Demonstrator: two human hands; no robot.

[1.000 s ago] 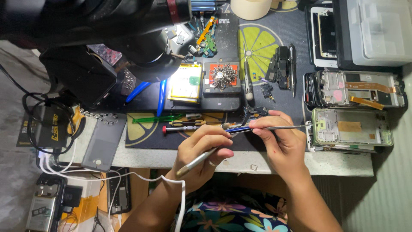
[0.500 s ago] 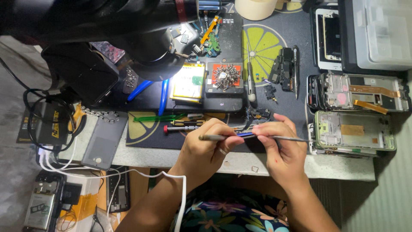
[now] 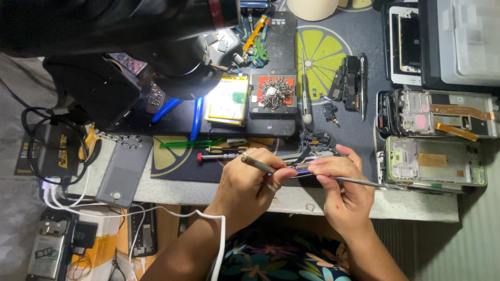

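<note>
Both forearms enter from 6 o'clock and converge toward 12. Left hand [image 3: 247,179]: fingers curled, thumb and forefinger pinched, knuckles toward 11 o'clock. Right hand [image 3: 344,187]: fingers curled in a pinch grip, tips pointing toward 9 o'clock. The fingertips of the two hands meet at centre

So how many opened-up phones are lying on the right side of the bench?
2: one phone frame further back, another phone frame nearer, beside the right hand. More may hide underneath.
</note>
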